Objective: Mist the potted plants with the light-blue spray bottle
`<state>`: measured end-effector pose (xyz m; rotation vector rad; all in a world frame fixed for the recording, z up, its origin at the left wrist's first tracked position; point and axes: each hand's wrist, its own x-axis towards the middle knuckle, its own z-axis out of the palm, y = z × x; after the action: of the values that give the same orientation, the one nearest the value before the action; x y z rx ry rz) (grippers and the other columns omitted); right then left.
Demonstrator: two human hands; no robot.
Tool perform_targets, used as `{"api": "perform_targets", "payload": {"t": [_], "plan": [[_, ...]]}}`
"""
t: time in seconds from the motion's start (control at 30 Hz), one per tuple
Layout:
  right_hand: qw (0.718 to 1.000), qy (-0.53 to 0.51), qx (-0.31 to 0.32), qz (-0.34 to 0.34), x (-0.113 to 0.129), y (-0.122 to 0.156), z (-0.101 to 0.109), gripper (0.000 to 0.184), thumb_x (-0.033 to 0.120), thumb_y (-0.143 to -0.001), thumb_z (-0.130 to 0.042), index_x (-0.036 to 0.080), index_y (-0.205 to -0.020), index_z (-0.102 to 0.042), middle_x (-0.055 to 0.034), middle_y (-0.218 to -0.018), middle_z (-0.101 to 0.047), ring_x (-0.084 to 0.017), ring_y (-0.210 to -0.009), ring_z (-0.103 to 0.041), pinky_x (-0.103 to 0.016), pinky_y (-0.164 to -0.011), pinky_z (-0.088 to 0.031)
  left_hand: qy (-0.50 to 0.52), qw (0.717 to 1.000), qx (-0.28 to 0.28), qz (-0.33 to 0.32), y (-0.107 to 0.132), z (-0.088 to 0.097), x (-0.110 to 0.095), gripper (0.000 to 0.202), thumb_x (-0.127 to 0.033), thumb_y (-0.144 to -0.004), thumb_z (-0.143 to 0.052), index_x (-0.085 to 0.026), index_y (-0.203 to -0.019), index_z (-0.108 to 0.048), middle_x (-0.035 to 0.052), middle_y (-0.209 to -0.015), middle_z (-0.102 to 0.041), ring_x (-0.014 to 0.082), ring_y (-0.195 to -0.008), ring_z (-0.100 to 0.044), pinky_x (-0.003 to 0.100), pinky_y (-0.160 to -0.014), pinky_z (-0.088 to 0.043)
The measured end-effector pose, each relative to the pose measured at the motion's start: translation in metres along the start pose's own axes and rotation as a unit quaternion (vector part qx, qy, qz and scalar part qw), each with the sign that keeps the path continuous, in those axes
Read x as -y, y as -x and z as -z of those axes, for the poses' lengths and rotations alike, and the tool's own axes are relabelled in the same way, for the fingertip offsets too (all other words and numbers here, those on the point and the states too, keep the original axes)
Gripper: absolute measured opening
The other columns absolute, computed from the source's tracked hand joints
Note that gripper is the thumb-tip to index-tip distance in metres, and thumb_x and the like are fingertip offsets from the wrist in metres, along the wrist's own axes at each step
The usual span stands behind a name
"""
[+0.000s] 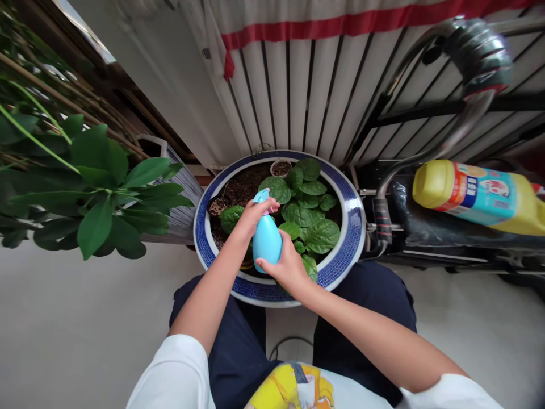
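Note:
A light blue spray bottle [267, 241] is held over a large round planter [353, 227] with a blue-and-white rim. My left hand [255, 215] grips the bottle's neck and its pink trigger, just below the nozzle. Around the lower body of the bottle wraps my right hand [288, 264], thumb across the front. Green leafy plants [309, 213] fill the right side of the planter, and dark soil [244, 184] shows at its left and back. A small white pot [281, 167] sits in the soil near the back rim.
Broad-leaved branches [102, 210] lean in from the left, beside a tall grey ribbed pot [181, 204]. A white slatted radiator [298, 91] stands behind the planter. To the right are a metal-framed cart handle [464, 113] and a yellow bottle [477, 196] lying on its side.

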<state>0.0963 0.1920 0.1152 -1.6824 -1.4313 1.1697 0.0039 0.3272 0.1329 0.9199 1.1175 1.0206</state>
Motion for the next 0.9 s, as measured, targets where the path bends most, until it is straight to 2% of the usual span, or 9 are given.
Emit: {"api": "perform_targets", "payload": {"t": [0.1, 0.23, 0.43, 0.63, 0.7, 0.83, 0.9], "plan": [[1.0, 0.006, 0.01, -0.012, 0.003, 0.005, 0.0, 0.088, 0.044, -0.068, -0.072, 0.019, -0.141, -0.029, -0.0164, -0.142, -0.047, -0.035, -0.115, -0.058, -0.045, -0.089, -0.049, -0.025, 1.0, 0.01, 0.011, 0.002, 0.001, 0.001, 0.055, -0.023, -0.062, -0.07, -0.014, -0.115, -0.061, -0.0024, -0.066, -0.064, 0.012, -0.059, -0.062, 0.026, -0.065, -0.052], [1.0, 0.003, 0.019, -0.018, 0.005, 0.009, 0.0, 0.09, 0.046, -0.068, -0.072, 0.02, -0.141, -0.028, -0.0161, -0.141, -0.048, -0.034, -0.112, -0.059, -0.045, -0.087, -0.049, -0.074, 0.997, -0.014, 0.036, 0.011, 0.0, -0.004, 0.05, -0.022, -0.064, -0.066, -0.014, -0.113, -0.062, -0.0049, -0.054, -0.058, 0.0105, -0.047, -0.055, 0.023, -0.052, -0.045], [1.0, -0.002, 0.021, 0.006, 0.003, 0.01, 0.001, 0.086, 0.046, -0.07, -0.071, 0.021, -0.141, -0.029, -0.0152, -0.145, -0.044, -0.034, -0.118, -0.056, -0.045, -0.091, -0.047, -0.013, 1.0, -0.002, 0.025, 0.018, 0.0, -0.012, 0.043, -0.024, -0.067, -0.069, -0.012, -0.108, -0.062, 0.0012, -0.07, -0.067, 0.0136, -0.067, -0.066, 0.026, -0.071, -0.053], [1.0, 0.01, 0.027, 0.009, 0.009, 0.015, 0.005, 0.087, 0.044, -0.07, -0.071, 0.022, -0.142, -0.029, -0.0146, -0.145, -0.044, -0.034, -0.117, -0.057, -0.046, -0.09, -0.049, -0.005, 0.999, -0.003, 0.042, 0.02, 0.003, -0.012, 0.052, -0.019, -0.068, -0.064, -0.016, -0.12, -0.057, -0.0056, -0.057, -0.057, 0.0103, -0.049, -0.057, 0.023, -0.055, -0.048], [1.0, 0.004, 0.03, 0.006, 0.012, 0.02, 0.005, 0.085, 0.042, -0.071, -0.07, 0.021, -0.142, -0.028, -0.0151, -0.144, -0.044, -0.034, -0.117, -0.056, -0.047, -0.092, -0.048, -0.01, 0.999, 0.003, 0.05, 0.022, 0.004, -0.014, 0.051, -0.02, -0.069, -0.064, -0.017, -0.119, -0.057, -0.0043, -0.059, -0.06, 0.0113, -0.051, -0.059, 0.023, -0.057, -0.048], [0.999, -0.023, 0.041, 0.013, 0.014, 0.026, 0.004, 0.085, 0.04, -0.072, -0.07, 0.019, -0.143, -0.029, -0.0163, -0.141, -0.045, -0.033, -0.123, -0.053, -0.047, -0.097, -0.046, -0.038, 0.993, 0.041, 0.104, 0.024, 0.007, -0.022, 0.04, -0.026, -0.07, -0.069, -0.014, -0.107, -0.063, 0.0038, -0.071, -0.069, 0.0172, -0.069, -0.068, 0.026, -0.066, -0.051], [0.998, -0.039, 0.044, 0.02, 0.013, 0.025, 0.005, 0.084, 0.04, -0.072, -0.07, 0.018, -0.142, -0.03, -0.016, -0.139, -0.046, -0.032, -0.124, -0.052, -0.046, -0.099, -0.046, -0.02, 0.994, 0.033, 0.104, 0.024, 0.01, -0.024, 0.038, -0.022, -0.069, -0.069, -0.014, -0.106, -0.063, 0.0024, -0.071, -0.068, 0.0161, -0.067, -0.067, 0.027, -0.067, -0.052]]}}
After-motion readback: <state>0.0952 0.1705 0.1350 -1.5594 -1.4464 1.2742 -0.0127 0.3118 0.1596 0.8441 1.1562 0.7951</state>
